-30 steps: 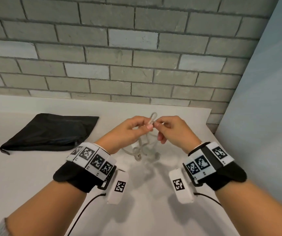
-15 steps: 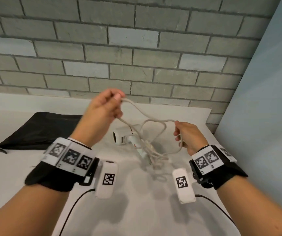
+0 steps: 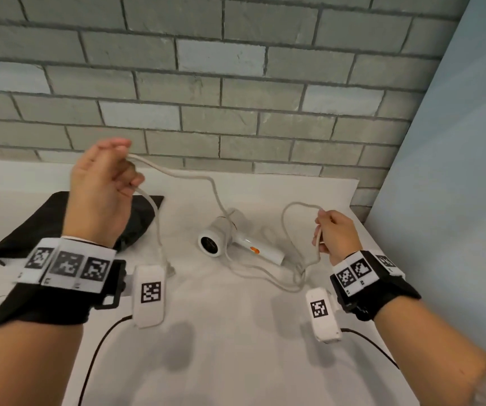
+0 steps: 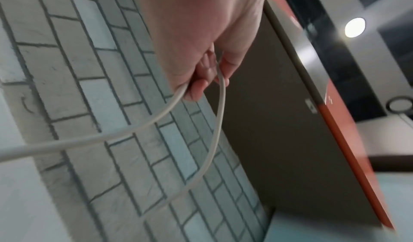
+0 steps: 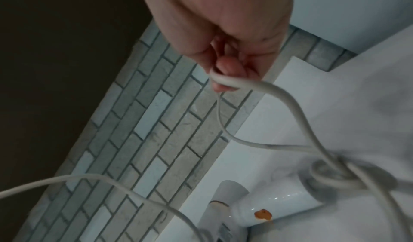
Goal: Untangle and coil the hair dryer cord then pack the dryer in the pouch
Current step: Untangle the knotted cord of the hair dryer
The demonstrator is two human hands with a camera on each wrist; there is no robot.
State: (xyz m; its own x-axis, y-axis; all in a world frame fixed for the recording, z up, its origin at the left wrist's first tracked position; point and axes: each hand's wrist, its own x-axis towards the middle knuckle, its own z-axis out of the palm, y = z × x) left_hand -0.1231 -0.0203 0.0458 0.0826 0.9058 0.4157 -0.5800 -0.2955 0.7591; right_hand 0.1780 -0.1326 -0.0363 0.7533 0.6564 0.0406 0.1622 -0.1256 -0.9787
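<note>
Change: the hands, together a second before, had pulled wide apart, drawing the cord [image 3: 194, 178] out.
Left hand [image 3: 101, 183]: raised upper left, pinching the cord.
Right hand [image 3: 335, 234]: lower right, clamped on a loop.
Dryer [image 3: 235, 243]: centre of table [image 3: 235, 347].
Pouch [image 3: 39, 230]: left (untouched).
Meaning: probably untangling; loops remained near the handle.

no readable text, only coded square markers on the wristbands [image 3: 65, 263].

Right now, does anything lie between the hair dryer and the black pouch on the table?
Nothing solid lies between the hair dryer and the pouch. Only the cord, hanging from the left hand, crosses that gap.
</note>
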